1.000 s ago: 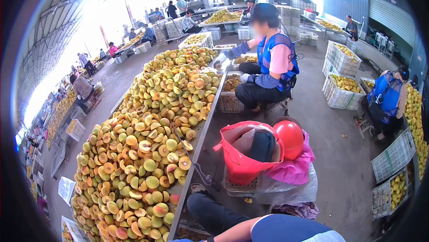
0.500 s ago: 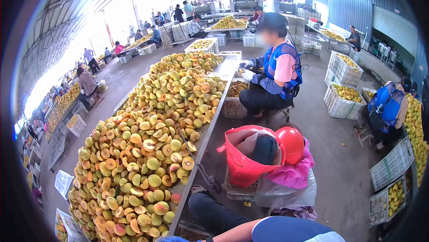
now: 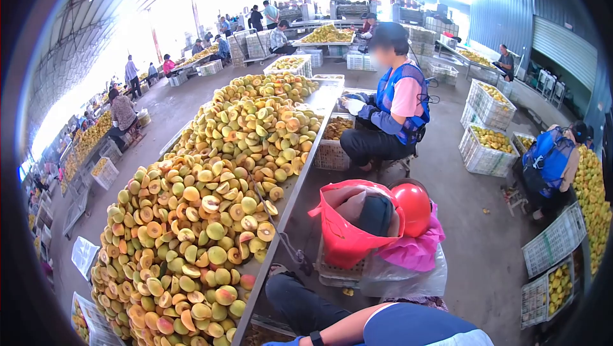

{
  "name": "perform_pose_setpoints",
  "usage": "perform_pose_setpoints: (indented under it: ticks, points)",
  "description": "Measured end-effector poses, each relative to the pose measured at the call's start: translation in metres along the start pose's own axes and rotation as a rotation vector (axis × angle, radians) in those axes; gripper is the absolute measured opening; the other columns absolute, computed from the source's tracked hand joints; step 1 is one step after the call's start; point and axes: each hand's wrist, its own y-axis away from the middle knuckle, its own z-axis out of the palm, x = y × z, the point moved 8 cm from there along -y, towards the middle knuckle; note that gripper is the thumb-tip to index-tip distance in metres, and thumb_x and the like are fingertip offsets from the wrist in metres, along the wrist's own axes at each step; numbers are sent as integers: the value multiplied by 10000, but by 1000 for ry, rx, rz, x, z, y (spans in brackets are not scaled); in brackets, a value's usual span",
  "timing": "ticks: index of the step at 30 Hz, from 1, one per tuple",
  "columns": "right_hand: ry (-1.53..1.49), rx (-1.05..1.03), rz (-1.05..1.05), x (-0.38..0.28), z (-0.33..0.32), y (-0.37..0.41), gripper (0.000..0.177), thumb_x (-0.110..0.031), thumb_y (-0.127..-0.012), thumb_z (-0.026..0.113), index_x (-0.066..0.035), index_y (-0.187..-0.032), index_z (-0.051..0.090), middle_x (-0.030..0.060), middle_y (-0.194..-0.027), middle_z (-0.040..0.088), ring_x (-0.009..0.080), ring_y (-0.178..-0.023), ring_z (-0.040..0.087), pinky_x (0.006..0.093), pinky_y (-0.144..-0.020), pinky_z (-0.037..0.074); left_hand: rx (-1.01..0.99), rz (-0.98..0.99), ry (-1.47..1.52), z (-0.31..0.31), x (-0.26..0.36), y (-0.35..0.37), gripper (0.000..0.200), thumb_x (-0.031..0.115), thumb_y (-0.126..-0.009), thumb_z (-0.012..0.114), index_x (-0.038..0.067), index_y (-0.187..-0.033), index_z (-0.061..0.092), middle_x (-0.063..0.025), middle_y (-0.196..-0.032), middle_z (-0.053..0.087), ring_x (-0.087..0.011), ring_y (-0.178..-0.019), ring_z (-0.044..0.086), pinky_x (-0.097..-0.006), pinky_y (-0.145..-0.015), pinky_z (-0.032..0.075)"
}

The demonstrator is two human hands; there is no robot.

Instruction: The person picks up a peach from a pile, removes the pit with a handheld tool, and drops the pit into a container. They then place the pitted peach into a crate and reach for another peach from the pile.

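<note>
At the bottom edge, a sliver of my right hand (image 3: 285, 343) shows in a blue glove, beside the metal-edged table. Its fingers are cut off by the frame, so what it holds, if anything, is hidden. A black wristband (image 3: 317, 338) circles that wrist, and a blue sleeve covers the upper arm. My left hand is out of view. A long heap of halved yellow-green fruit (image 3: 198, 218), plums or peaches by their look, covers the table (image 3: 295, 209). Some cut faces show orange flesh. A dark cord (image 3: 271, 215) lies over the table's edge.
A red bag (image 3: 345, 237), a red helmet (image 3: 412, 209) and pink cloth (image 3: 418, 250) sit on a crate right of the table. Beyond, a co-worker (image 3: 396, 97) in a blue vest sits at the table. Crates of fruit (image 3: 488, 148) stand at right; other people work around the hall.
The view has shifted slightly, and a bit more of my right wrist and its wristband shows. The seated co-worker's gloved hands have moved a little. The fruit heap looks much the same.
</note>
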Motion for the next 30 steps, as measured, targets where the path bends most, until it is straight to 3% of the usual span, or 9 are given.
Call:
perform_pose_setpoints:
  ticks: [4, 6, 8, 10, 12, 14, 20, 24, 30]
  points:
    - [161, 99, 47, 0, -45, -21, 231, -251, -859, 629, -94, -1029, 629, 148, -911, 650, 348, -826, 629, 424, -733, 501, -11, -2, -4, 1, 0, 0, 448, 332, -1007, 445, 0, -1302, 503, -107, -1220, 573, -211, -1130, 531, -323, -1008, 413]
    - [117, 183, -50, 2, -69, -39, 341, -291, -843, 654, -92, -1114, 595, 161, -1005, 652, 316, -893, 649, 428, -744, 506, -21, -5, -7, 2, -1, 1, 452, 335, -1005, 448, 0, -1302, 504, -108, -1221, 573, -213, -1131, 531, -325, -1009, 413]
    - [157, 223, -7, 4, -90, -59, 282, -114, -884, 613, -77, -1156, 548, 59, -875, 565, 222, -788, 583, 331, -713, 470, -21, -4, -4, 4, -1, 0, 455, 339, -1003, 451, 0, -1303, 504, -109, -1221, 574, -215, -1132, 531, -327, -1010, 413]
    - [-14, 421, -245, -30, -131, -72, 159, -27, -835, 595, -80, -942, 491, 76, -731, 444, 292, -657, 499, 363, -600, 414, -27, 2, -2, 6, -1, -2, 459, 342, -1001, 454, 0, -1303, 504, -110, -1222, 574, -216, -1134, 532, -329, -1012, 413]
    - [-34, 425, -229, -62, -169, -83, 217, 17, -798, 591, -75, -846, 401, 81, -722, 432, 313, -658, 478, 364, -605, 408, -25, -3, -6, 7, 1, -2, 463, 346, -999, 457, 0, -1303, 505, -110, -1222, 575, -218, -1135, 532, -331, -1013, 413]
    - [4, 541, -352, -89, -203, -89, 233, 31, -790, 577, -67, -815, 367, 96, -733, 446, 345, -672, 469, 375, -611, 410, -29, 2, -11, 8, 1, -1, 466, 349, -997, 459, 0, -1303, 505, -111, -1223, 575, -219, -1136, 532, -333, -1014, 412]
    - [183, 866, -677, -159, -274, -91, 211, 29, -776, 589, -43, -879, 420, 158, -815, 530, 418, -796, 559, 449, -665, 438, -26, -7, -17, 9, 0, -4, 478, 360, -992, 468, 0, -1303, 506, -114, -1224, 576, -224, -1139, 533, -339, -1018, 412]
    - [282, 929, -655, -191, -299, -103, 228, 9, -768, 598, -31, -926, 439, 184, -854, 547, 430, -813, 562, 477, -683, 442, -18, -11, -8, 8, -2, -4, 485, 367, -988, 473, 0, -1303, 507, -115, -1225, 577, -227, -1142, 534, -343, -1021, 412]
    - [244, 1122, -865, -230, -321, -118, 266, -1, -740, 621, -11, -961, 472, 211, -866, 562, 442, -827, 568, 493, -691, 447, -11, -24, 6, 4, -3, -5, 496, 377, -982, 482, 0, -1304, 508, -118, -1226, 578, -232, -1145, 535, -348, -1025, 411]
